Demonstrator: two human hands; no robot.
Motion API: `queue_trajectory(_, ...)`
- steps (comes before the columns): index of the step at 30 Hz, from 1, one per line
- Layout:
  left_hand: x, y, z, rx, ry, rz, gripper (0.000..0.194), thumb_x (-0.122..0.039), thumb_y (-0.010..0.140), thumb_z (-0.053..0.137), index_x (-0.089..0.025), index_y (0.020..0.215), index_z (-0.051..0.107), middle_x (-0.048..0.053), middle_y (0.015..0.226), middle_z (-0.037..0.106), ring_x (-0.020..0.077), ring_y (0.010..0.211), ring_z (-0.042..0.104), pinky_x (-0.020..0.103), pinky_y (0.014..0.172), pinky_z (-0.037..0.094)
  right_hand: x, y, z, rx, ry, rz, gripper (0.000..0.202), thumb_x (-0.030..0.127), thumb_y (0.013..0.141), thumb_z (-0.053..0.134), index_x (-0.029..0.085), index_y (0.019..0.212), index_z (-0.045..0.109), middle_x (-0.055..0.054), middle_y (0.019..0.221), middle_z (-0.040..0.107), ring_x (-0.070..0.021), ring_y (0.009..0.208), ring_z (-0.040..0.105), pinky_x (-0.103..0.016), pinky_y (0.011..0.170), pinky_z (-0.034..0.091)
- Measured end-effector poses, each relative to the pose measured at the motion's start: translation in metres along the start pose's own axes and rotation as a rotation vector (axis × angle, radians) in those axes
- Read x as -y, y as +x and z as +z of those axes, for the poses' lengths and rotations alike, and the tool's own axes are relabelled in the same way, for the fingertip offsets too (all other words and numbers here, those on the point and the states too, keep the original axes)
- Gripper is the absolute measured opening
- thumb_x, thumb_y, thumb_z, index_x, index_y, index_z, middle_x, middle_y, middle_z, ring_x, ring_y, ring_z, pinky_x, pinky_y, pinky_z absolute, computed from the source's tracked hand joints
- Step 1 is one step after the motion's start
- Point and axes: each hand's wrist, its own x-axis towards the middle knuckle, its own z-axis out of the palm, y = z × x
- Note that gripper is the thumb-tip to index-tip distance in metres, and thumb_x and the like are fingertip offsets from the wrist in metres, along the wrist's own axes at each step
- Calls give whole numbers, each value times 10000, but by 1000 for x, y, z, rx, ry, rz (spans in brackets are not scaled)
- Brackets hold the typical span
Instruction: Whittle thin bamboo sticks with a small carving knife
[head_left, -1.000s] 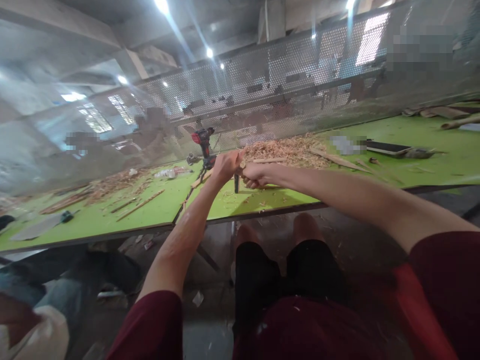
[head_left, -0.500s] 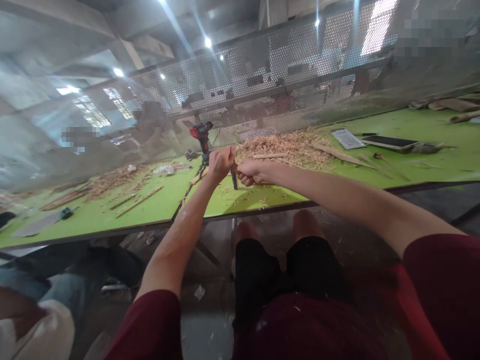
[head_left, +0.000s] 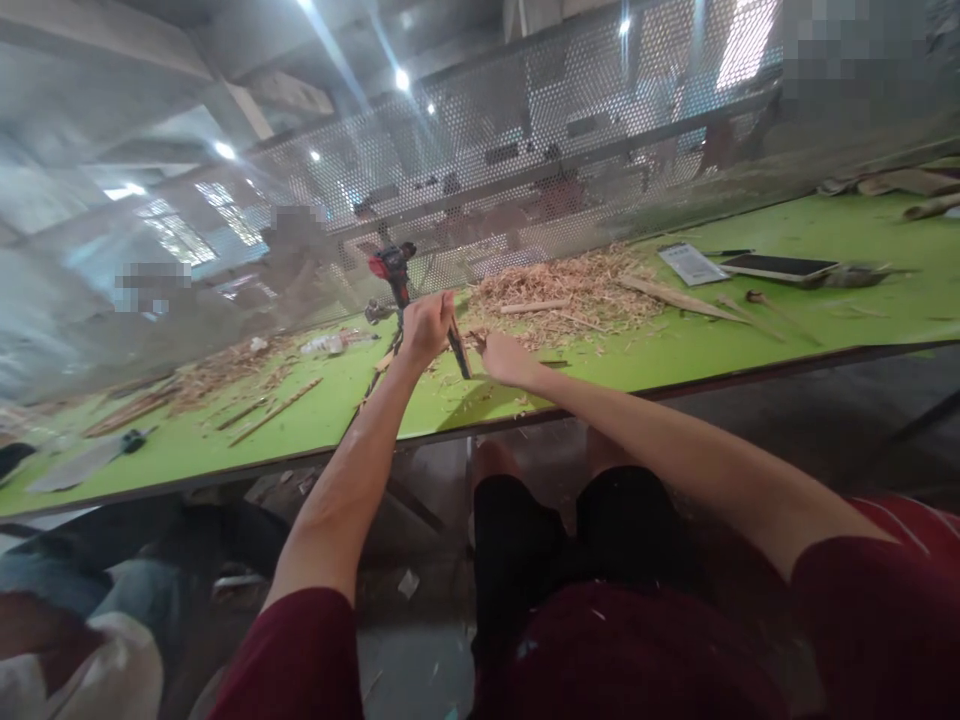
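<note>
My left hand (head_left: 427,328) is closed around the top of a dark, narrow wooden stick (head_left: 460,357). The stick leans, its lower end at the green tabletop. Just right of it is my right hand (head_left: 508,359), fingers curled in toward the stick. A small brownish thing shows at those fingers, too blurred to name. A gap now separates the two hands. Behind my left hand a red and black cordless drill (head_left: 391,266) stands on the table, its lower part partly hidden.
Wood shavings (head_left: 566,290) are heaped behind my hands on the green table (head_left: 600,380). Farther right lie a phone (head_left: 780,266), a white card (head_left: 691,264) and wood strips. Thin sticks (head_left: 276,411) and a clear bottle (head_left: 330,343) lie left. A perforated screen (head_left: 480,190) stands behind.
My right hand has pulled away from my left and turned slightly downward. The stick leans more and more of it shows. The whole view has shifted a little.
</note>
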Motion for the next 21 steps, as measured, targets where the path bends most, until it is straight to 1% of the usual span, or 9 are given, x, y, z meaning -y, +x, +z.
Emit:
queue_trajectory(2,2,-1,1,-4,-19,-2,533,-482,1084,216,-226,746,538,58,655,600,201,661,582,320,694,405,-8,-2,2,-83,-33,-32,285,270,1078,420,82,1125,629,-233,1114,688,-251,1038,621,-278,843,421)
queue_trajectory(4,4,-1,3,-3,-18,-7,529,-493,1083,215,-233,737,519,54,657,596,198,658,575,317,694,409,-12,-5,4,-131,-51,-63,327,295,1081,404,91,1164,646,-242,1163,701,-277,1071,638,-304,883,433)
queue_trajectory(7,5,-2,5,-16,-20,-13,528,-492,1084,202,-240,702,466,52,661,586,191,646,563,316,693,411,-15,-7,7,-172,-73,-81,371,321,1089,372,120,1238,645,-226,1169,719,-290,1082,656,-331,906,453)
queue_trajectory(12,6,-3,7,-37,-56,-20,525,-489,1085,206,-245,686,445,41,651,564,182,645,561,308,698,427,-15,-3,15,-188,-117,-96,399,380,1082,396,131,1183,691,-218,1162,723,-301,1076,674,-357,913,481)
queue_trajectory(16,4,-2,8,-62,-35,-30,531,-508,1081,201,-248,667,408,26,605,518,173,597,524,306,661,421,-15,3,21,-213,-126,-94,390,340,1073,392,126,1203,691,-218,1141,733,-302,1066,687,-362,904,496)
queue_trajectory(21,4,0,8,-43,-27,-18,535,-514,1083,178,-248,675,399,40,632,554,175,616,556,311,671,429,-12,9,26,-222,-162,-88,344,247,1031,426,94,1187,691,-245,1093,735,-336,1067,698,-387,882,525)
